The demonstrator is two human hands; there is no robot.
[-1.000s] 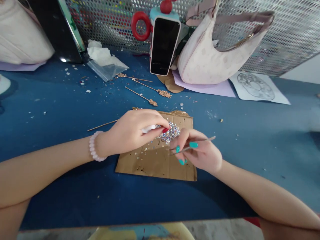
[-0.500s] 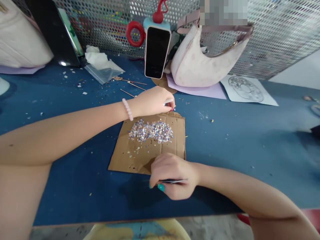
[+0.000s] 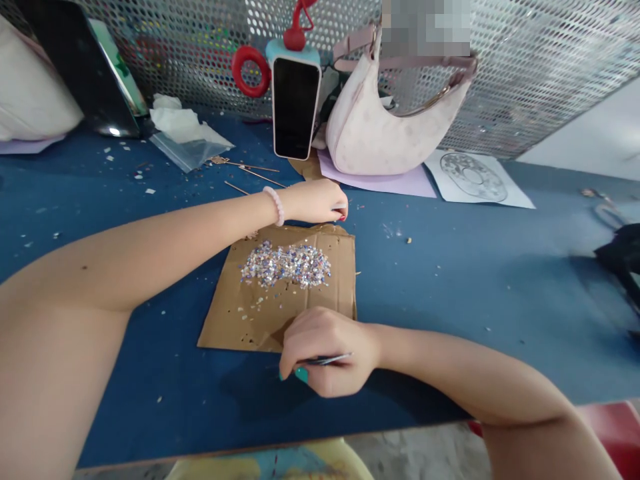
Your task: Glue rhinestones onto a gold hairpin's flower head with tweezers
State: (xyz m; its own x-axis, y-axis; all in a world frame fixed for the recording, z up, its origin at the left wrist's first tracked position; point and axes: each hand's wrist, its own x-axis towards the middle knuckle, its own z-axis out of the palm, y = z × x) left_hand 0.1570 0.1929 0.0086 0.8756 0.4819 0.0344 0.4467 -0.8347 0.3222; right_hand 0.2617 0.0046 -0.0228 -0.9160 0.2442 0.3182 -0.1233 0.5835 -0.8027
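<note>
A brown cardboard piece (image 3: pixel 220 313) lies on the blue table, with a pile of small shiny white, blue and purple bits (image 3: pixel 287 263) across its upper half. My left hand (image 3: pixel 317 201), a pale beaded bracelet (image 3: pixel 275 205) at its wrist, is curled beyond the cardboard's far edge. Its fingers are bent together, and whatever they hold is mostly hidden; a narrow whitish piece shows by them. Over the cardboard's near right corner, my right hand (image 3: pixel 327 350) is closed around thin metal tweezers (image 3: pixel 330 359). The tips of the tweezers are hidden by the fingers.
Behind the cardboard stand a phone (image 3: pixel 296 110) and a pale handbag (image 3: pixel 390 137) against a perforated metal panel (image 3: pixel 200 60). Thin metal sticks (image 3: pixel 260 175), a plastic bag with tissue (image 3: pixel 187 140) and a printed sheet (image 3: pixel 477 179) lie around. A black object (image 3: pixel 623 260) is at right.
The view has shifted, so the scene appears further left. My left hand has moved right relative to the cardboard's far edge. My right hand keeps the tweezers in about the same place.
</note>
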